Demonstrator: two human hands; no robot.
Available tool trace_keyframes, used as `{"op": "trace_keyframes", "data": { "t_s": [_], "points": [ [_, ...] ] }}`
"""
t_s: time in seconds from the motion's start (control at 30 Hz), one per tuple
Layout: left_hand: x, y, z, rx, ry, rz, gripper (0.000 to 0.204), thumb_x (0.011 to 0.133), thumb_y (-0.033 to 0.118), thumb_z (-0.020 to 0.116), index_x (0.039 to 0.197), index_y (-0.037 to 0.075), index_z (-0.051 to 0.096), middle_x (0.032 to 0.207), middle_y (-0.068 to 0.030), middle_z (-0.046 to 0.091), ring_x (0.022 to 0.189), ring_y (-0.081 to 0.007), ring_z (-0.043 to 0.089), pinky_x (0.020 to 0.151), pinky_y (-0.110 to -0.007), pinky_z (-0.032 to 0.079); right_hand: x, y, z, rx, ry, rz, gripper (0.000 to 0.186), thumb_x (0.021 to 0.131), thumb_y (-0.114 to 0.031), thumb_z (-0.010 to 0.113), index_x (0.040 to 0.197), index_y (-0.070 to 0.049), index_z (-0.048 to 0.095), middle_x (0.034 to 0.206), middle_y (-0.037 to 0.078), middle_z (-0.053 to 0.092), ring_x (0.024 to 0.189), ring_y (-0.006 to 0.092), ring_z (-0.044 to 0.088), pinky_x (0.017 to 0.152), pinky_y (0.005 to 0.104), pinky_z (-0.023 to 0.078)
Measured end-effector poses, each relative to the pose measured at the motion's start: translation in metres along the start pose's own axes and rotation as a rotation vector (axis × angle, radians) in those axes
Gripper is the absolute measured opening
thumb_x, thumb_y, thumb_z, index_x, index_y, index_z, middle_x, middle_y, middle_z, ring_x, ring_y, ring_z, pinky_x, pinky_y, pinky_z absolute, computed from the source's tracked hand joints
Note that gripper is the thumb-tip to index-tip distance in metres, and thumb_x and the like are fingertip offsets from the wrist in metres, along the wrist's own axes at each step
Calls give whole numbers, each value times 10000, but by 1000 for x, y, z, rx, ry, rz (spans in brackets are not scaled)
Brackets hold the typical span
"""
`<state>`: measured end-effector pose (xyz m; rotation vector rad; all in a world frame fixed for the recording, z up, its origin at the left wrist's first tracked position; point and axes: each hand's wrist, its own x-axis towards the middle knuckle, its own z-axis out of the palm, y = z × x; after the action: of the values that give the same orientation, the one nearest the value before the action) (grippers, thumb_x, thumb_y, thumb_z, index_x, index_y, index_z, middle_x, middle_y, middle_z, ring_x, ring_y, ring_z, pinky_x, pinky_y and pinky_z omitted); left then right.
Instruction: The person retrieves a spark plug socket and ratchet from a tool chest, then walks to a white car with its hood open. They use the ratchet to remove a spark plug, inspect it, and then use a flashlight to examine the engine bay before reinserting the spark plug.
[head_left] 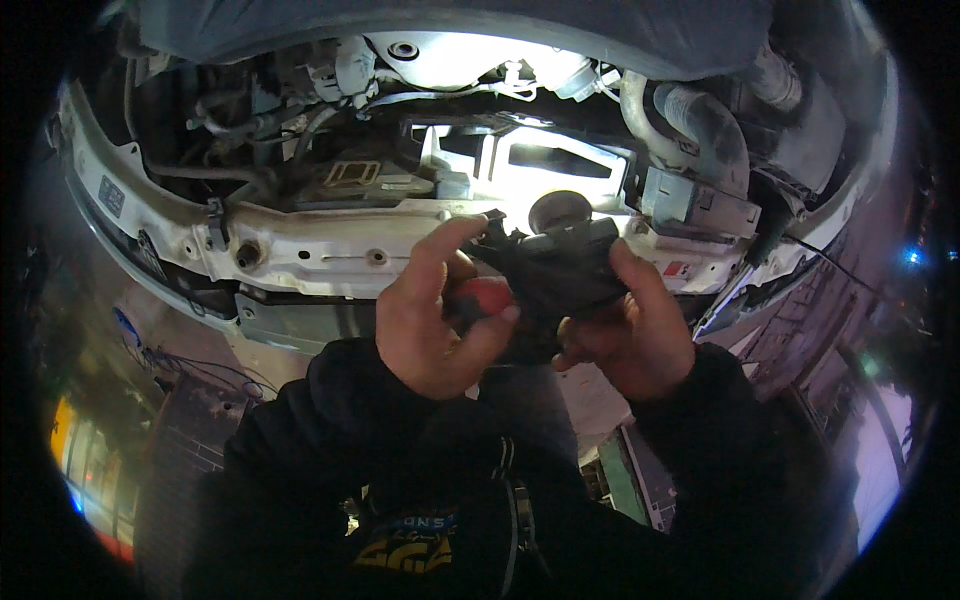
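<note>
Dark jacket (420, 475) nearest, black part (560, 272) in both hands

We hold the black part between the hands, in front of the pale front crossmember (335, 250) of an open engine bay (370, 175).

Left hand (428, 320): fingers and thumb closed around a red-and-dark piece (482, 296), index fingertip at the black part's left end.

Right hand (645, 340): thumb and fingers gripping the black part's right side.

One round disc (560, 210) (whether joined to it, we cannot confirm) shows at the part's upper edge.

Status: we judge the work to be partway. Done: bay exposed, part in hand. Not done: the part is neither seated nor set down. Further steps cannot be determined from this view.
</note>
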<state>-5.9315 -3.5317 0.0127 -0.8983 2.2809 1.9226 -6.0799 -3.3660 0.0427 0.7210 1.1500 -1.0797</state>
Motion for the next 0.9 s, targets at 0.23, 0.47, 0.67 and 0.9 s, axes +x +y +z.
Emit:
{"op": "trace_keyframes", "data": {
  "t_s": [0.23,0.47,0.67,0.9],
  "points": [
    [12,-3,-24,220,4,273,618,719,12,680,1326,83,595,1162,-219,643,889,-282,708,754,-357,564,2,7,9,47,-23,-26,493,997,-560,537,1198,-112,578,863,24,614,683,124,561,668,363,565],
    [9,-1,-9,141,-215,14,629,756,71,677,1370,55,541,1160,-227,684,939,-356,721,826,-402,576,5,11,7,-20,-6,-94,579,1046,-589,363,1347,-111,490,1105,95,674,808,190,664,691,386,590],
    [-20,16,-4,-208,-268,-323,553,818,111,647,1354,28,539,911,-196,716,828,-290,736,771,-352,554,8,12,6,-33,-2,-96,624,1040,-627,321,1378,-132,493,1168,98,686,940,206,686,692,382,591],
    [-6,0,-10,-486,-64,-282,296,885,125,601,1159,15,575,864,-73,622,788,-153,617,736,-314,512,9,14,18,-80,-16,-33,628,1030,-656,329,1299,-128,539,1113,73,684,819,160,635,684,369,555]
  ]
}}
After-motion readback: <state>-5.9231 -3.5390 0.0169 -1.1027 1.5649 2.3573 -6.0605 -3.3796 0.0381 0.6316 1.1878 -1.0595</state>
